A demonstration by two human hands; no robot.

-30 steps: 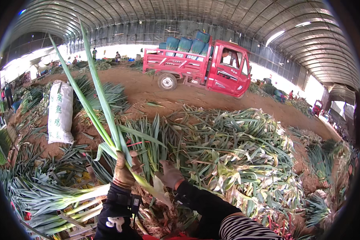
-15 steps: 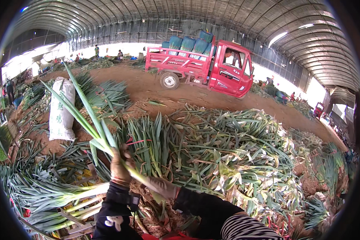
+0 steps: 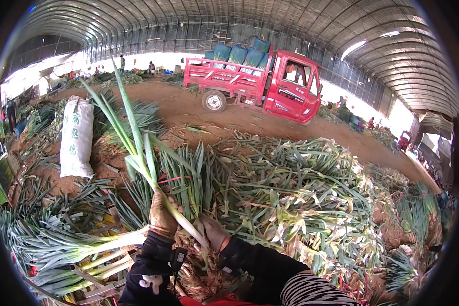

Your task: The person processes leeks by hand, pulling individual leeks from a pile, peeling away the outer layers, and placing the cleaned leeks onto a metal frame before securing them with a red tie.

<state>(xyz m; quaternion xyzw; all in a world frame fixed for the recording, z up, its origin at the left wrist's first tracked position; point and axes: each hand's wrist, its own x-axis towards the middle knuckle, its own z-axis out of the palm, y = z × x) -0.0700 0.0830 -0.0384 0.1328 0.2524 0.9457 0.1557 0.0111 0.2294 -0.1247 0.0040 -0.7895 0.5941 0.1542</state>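
My left hand (image 3: 163,213) is closed around the pale shaft of a long green onion (image 3: 149,171), whose green leaves slant up and to the left. At its lower white end, my right hand (image 3: 212,232) has its fingers curled against the stalk, close to the roots. Part of that grip is hidden by the hand itself. Just beyond my hands stands a bundle of green onions (image 3: 191,178) with a red tie. To the left of my left forearm, several loose green onions (image 3: 99,247) lie with their white ends toward me.
A large heap of stripped leaves (image 3: 301,194) spreads on the right. A white sack (image 3: 77,137) stands at left. Beyond, a red three-wheeled truck (image 3: 290,94) with wrapped bundles and a person in its cab stands on the dirt floor (image 3: 188,120). Other people are far back.
The green onion has tilted more upright and shifted slightly right. My left hand has moved down and right along with it; my right hand stays by the lower end, its fingers now more visible.
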